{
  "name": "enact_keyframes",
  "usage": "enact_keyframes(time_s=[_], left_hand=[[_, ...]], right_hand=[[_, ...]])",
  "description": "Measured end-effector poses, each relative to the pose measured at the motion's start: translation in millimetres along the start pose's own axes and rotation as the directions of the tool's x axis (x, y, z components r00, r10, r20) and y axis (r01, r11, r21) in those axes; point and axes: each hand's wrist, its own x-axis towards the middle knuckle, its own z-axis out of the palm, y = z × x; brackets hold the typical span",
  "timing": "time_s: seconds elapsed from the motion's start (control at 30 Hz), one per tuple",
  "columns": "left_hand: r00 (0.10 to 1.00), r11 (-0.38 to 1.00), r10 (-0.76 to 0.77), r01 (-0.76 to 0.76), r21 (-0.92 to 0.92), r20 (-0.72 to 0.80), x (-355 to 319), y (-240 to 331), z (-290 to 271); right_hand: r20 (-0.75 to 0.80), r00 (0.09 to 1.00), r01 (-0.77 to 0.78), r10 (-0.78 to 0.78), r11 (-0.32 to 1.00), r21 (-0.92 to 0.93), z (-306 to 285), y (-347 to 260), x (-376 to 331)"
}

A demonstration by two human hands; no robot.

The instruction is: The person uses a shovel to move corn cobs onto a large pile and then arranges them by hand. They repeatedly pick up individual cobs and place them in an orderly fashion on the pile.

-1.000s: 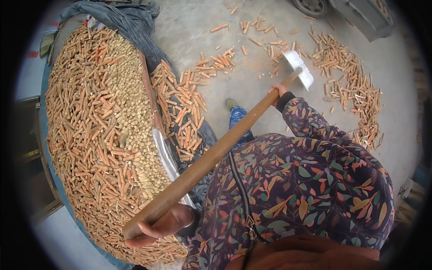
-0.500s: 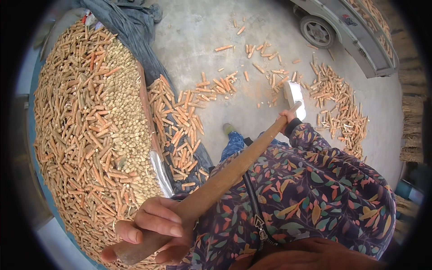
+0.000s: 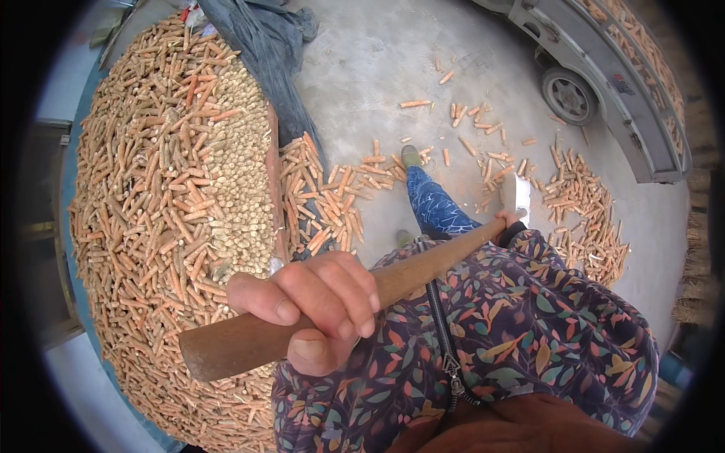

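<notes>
On the concrete floor (image 3: 362, 68), beside heaped corn cobs (image 3: 166, 226). Gripped wooden handle (image 3: 423, 264) near butt with left hand (image 3: 317, 302); right hand (image 3: 513, 220) clasped near blade (image 3: 516, 194). Seemingly stiff, head-heavy.

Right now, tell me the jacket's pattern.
Dark purple jacket with multicoloured leaf print, clearest in the head view.

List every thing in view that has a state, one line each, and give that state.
Left hand: closed around the wooden handle's near end.
Right hand: gripping the handle farther down, mostly hidden.
Wooden handle: held slanted across the body.
Metal blade: raised off the floor.
Carrot heap: piled high.
Loose carrots: scattered on the concrete.
</notes>
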Motion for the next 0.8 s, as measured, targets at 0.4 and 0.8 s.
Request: enact_keyframes(time_s=[0.4, 0.8], left_hand=[[0.967, 0.973, -0.221, 0.21, -0.093, -0.126, 138, -15, -81], [0.804, 0.85, -0.492, 0.526, 0.014, -0.334, 290, -148, -140]], right_hand=[[0.009, 0.984, 0.169, -0.18, 0.904, -0.393, -24, 3, 78], [-0.167, 0.985, -0.072, 0.041, 0.979, -0.188, 154, -17, 24]])
